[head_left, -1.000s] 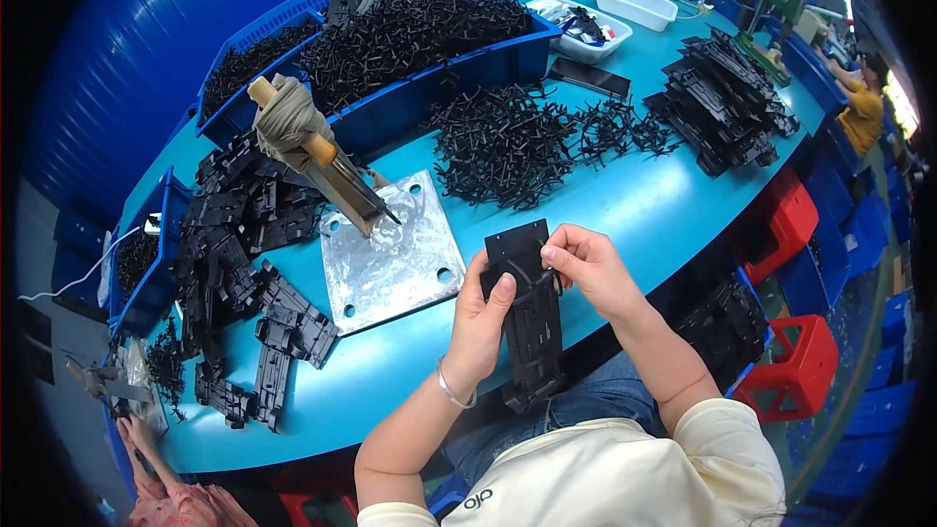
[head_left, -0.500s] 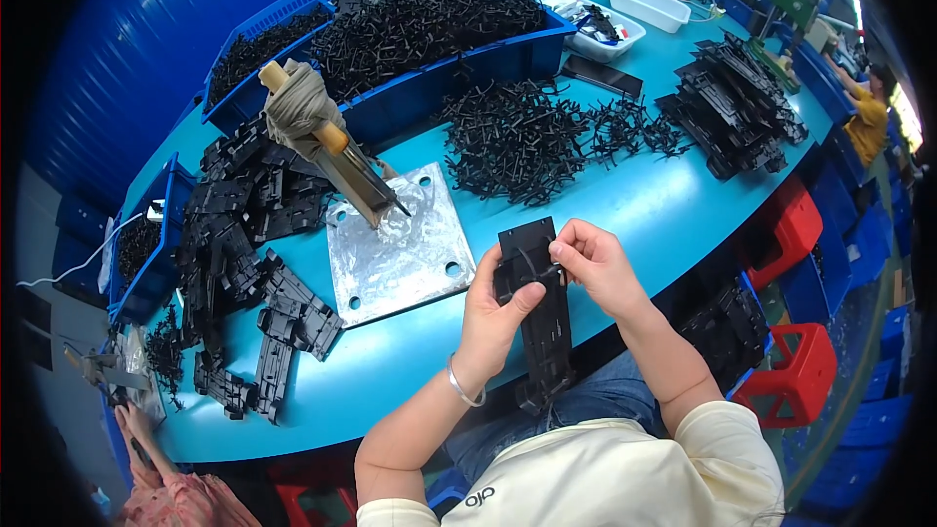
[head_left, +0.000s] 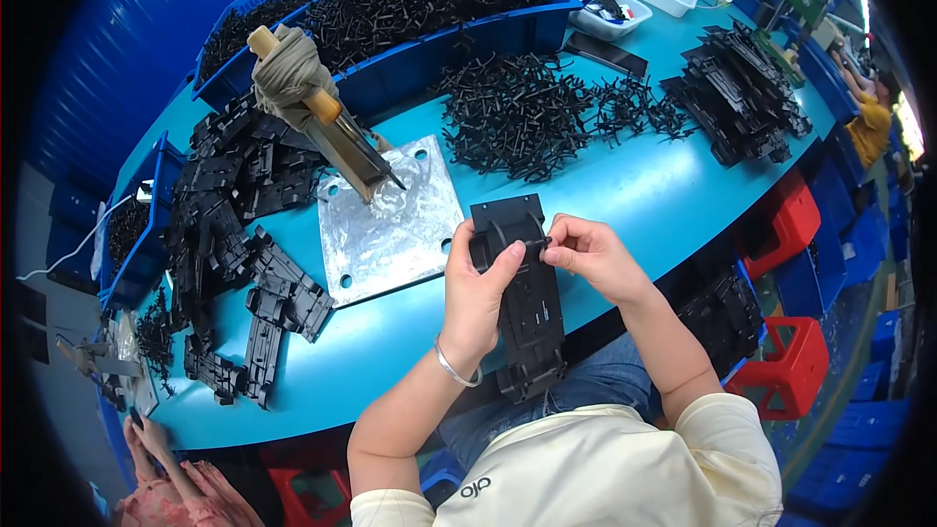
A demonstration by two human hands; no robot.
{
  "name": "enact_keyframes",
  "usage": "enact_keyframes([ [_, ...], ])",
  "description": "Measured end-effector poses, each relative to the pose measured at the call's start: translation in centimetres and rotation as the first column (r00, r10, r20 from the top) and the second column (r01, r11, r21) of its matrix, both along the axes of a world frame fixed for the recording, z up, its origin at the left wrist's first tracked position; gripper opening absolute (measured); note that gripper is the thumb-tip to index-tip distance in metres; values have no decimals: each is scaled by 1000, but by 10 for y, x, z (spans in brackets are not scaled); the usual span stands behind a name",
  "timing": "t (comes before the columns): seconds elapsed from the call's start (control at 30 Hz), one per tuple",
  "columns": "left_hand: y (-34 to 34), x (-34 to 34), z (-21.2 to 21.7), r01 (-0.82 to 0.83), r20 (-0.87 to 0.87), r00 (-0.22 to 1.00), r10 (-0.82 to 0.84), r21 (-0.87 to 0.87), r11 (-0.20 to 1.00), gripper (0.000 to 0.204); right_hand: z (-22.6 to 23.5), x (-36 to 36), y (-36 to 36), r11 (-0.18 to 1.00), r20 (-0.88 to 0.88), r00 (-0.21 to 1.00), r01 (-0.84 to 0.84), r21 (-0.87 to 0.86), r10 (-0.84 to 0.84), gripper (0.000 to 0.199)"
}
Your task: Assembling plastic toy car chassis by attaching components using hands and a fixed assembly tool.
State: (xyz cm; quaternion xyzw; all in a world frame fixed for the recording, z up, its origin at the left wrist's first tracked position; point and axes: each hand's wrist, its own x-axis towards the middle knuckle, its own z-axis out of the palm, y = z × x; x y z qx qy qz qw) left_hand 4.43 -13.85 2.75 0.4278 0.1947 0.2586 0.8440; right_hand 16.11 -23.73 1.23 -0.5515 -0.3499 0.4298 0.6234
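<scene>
A long black molded plastic part (head_left: 533, 317) stands tilted over the table's near edge, its lower end by my lap. My left hand (head_left: 478, 283) grips it around its left side, thumb across the front. My right hand (head_left: 590, 256) pinches a small black plastic piece (head_left: 537, 243) against the part's upper right side. How far that piece is seated is hidden by the fingers. Beyond my hands lies a heap of small black plastic pieces (head_left: 512, 117). A silver metal plate (head_left: 390, 234) rests to the left, with a cloth-wrapped wooden-handled tool (head_left: 322, 107) over it.
Black molded parts are piled on the left (head_left: 234, 205) and stacked at the right (head_left: 742, 88). A blue bin (head_left: 468, 66) of small pieces stands at the back. Red stools (head_left: 791, 361) are at right. Another person's hands (head_left: 146, 439) work at lower left.
The black part has tilted and shifted slightly left with my left hand. My right hand's pinch has come lower on the part, with the small piece now showing at its fingertips.
</scene>
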Motion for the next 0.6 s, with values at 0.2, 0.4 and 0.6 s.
enact_keyframes([
  [0.2, 1, 0, 2, 0, -16, 1000, -1, -50, 999, 34, 0, -7, 7, 995, 37, 995, 98, -5, -98, 11],
  [0.4, 6, -1, -4, 21, -12, 1000, -22, -76, 997, 34, -3, -5, 6, 995, 40, 999, -26, -94, 30, 10],
  [0.6, 5, 1, -3, 47, -23, 998, -50, -103, 994, 33, 0, -10, 7, 984, 291, 942, 141, 112, -168, 12],
])
